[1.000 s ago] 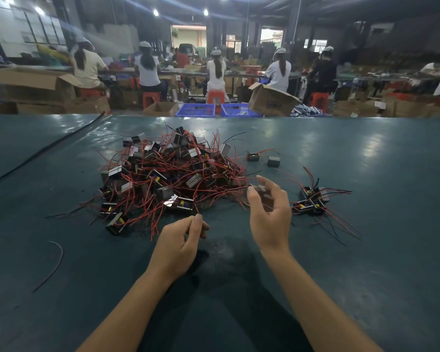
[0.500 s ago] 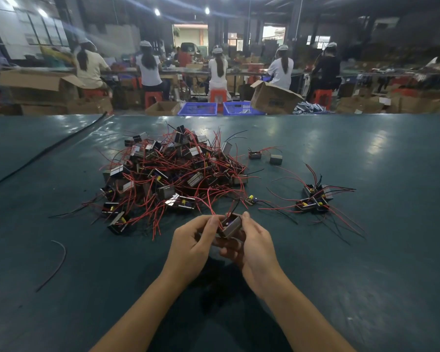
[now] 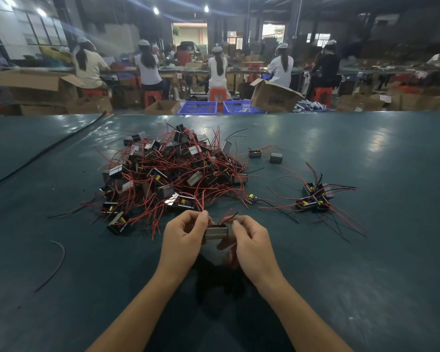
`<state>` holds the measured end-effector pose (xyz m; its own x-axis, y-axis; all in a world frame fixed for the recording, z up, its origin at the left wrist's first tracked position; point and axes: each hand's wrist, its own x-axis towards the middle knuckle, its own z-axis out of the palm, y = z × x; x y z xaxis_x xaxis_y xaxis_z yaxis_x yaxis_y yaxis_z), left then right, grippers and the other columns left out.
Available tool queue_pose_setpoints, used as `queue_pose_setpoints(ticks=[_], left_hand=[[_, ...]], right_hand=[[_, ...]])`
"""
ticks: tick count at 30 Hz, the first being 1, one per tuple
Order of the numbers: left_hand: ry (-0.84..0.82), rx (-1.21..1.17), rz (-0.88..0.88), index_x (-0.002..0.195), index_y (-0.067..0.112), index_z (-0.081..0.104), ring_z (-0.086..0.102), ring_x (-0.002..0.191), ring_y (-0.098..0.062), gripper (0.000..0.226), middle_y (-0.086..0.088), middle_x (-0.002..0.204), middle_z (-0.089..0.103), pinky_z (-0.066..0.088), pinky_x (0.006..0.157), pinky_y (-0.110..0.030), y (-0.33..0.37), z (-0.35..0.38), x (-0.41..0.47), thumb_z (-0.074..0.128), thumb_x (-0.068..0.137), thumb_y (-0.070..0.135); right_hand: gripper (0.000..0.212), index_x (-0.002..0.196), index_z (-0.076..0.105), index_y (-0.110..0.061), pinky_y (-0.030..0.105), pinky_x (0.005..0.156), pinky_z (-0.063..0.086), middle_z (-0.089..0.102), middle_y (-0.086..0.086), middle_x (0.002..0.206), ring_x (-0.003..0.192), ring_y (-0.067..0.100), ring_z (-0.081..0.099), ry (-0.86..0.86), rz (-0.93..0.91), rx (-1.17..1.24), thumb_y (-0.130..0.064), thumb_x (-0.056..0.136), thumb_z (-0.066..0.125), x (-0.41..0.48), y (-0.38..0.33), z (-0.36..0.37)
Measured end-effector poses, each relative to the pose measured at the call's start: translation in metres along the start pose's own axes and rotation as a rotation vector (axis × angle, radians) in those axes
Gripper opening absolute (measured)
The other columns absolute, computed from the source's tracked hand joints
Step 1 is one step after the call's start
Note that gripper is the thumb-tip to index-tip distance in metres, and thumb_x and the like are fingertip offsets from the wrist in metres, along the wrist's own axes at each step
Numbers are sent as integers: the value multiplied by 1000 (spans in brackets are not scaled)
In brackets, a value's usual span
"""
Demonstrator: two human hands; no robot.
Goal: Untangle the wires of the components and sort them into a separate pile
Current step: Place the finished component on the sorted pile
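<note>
Desk (image 3: 366,262): tangled pile (image 3: 173,171) just beyond your hands, sorted pile (image 3: 314,198) fwd-right. Component (image 3: 216,231) sits between L hand (image 3: 186,240) & R hand (image 3: 252,242), both pinching it. Prob light, rigid block; wires (image 3: 226,216) thin, floppy, snag-prone, so grip the body, not the leads.

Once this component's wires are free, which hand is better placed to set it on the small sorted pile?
Right, probably. Both hands grip the component, but the right hand is on the side of the small pile; the left hand would have to cross over.
</note>
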<state>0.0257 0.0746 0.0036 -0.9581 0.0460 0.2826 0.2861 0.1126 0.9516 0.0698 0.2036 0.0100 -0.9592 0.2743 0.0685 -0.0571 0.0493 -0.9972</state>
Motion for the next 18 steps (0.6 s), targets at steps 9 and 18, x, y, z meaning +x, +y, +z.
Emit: queue_pose_setpoints(ticks=[9, 18], left_hand=[[13, 15, 3, 75, 15, 68, 62, 61, -14, 24, -7, 70, 67, 53, 57, -26, -1, -3, 1, 58, 95, 21], [16, -4, -7, 81, 14, 69, 65, 66, -11, 20, 0, 75, 70, 54, 57, -22, -4, -3, 2, 57, 96, 20]], right_hand=[[12, 80, 72, -23, 18, 48, 44, 68, -8, 68, 49, 2, 52, 63, -139, 35, -22, 91, 67, 2, 0, -3], [17, 83, 75, -23, 18, 46, 45, 73, -3, 75, 51, 4, 59, 103, -56, 82, -26, 94, 62, 4, -1, -5]])
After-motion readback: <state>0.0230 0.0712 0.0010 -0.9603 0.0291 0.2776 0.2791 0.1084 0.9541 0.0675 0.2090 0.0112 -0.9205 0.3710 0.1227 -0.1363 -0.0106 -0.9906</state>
